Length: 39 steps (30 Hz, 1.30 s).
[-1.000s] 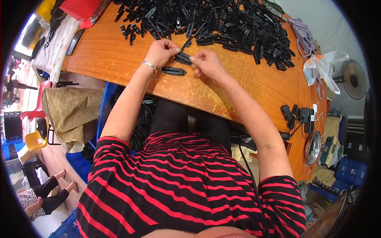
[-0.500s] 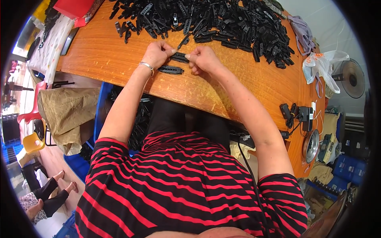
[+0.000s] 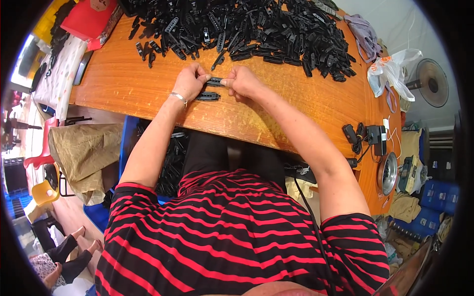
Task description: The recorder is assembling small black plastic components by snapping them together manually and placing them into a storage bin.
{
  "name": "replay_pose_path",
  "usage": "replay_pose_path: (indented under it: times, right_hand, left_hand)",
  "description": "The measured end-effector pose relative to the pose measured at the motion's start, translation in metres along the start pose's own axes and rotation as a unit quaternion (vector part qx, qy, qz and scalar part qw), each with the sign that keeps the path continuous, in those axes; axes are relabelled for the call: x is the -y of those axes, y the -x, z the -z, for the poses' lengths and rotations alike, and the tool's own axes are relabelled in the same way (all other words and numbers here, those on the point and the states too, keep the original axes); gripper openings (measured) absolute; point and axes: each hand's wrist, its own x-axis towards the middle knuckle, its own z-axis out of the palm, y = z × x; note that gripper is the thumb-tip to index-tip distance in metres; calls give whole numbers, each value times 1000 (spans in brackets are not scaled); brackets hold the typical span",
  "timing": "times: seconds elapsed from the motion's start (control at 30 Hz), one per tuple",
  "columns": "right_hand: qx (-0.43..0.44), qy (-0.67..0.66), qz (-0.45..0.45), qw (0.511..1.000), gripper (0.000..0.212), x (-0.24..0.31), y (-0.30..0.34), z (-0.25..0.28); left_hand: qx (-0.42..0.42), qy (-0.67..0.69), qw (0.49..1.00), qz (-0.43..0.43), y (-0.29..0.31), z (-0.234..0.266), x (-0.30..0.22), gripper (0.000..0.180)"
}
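A long black slotted plastic piece (image 3: 214, 82) is pinched at both ends, just above or on the wooden table. My left hand (image 3: 190, 83) grips its left end between thumb and fingers. At the right end, the thumb and fingers of my right hand (image 3: 242, 82) are closed on it. A similar black slotted piece (image 3: 208, 96) lies on the table nearer to me, below the held one. Just beyond my hands rests a single slim black piece (image 3: 217, 60), at the near edge of a large heap of black pieces (image 3: 266, 29).
A few loose black pieces (image 3: 150, 51) lie left of the heap. The wooden table (image 3: 291, 91) carries a power adapter with cables (image 3: 375, 139) and a metal bowl (image 3: 388, 172) at right, near a fan (image 3: 431, 83). Below its front edge stands a blue bin (image 3: 129, 132). Another person's legs (image 3: 74, 251) show lower left.
The whole view has shifted, so table and hands appear lower and slightly left. Both hands keep their pinch on the black slotted piece; little else differs.
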Motion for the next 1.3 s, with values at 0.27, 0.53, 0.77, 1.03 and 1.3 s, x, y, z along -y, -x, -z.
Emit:
replay_pose_path:
  times: [0.27, 0.53, 0.77, 1.03, 1.3]
  right_hand:
    - [-14, 24, 31, 999, 28, -8, -1, -1]
    - [-107, 226, 126, 960, 18, -16, 2, 43]
    - [-268, 443, 270, 812, 16, -28, -46, 49]
    - [-186, 378, 273, 865, 23, -15, -14, 10]
    - [-214, 91, 249, 940, 33, 0, -14, 6]
  left_hand:
    - [43, 10, 999, 3, -6, 2, 10, 17]
    - [-12, 40, 998, -42, -18, 7, -11, 26]
    - [-93, -183, 972, -114, -40, -29, -25, 25]
    - [-74, -168, 977, -109, -22, -4, -15, 23]
    - [-87, -107, 978, -159, -3, 9, -35, 33]
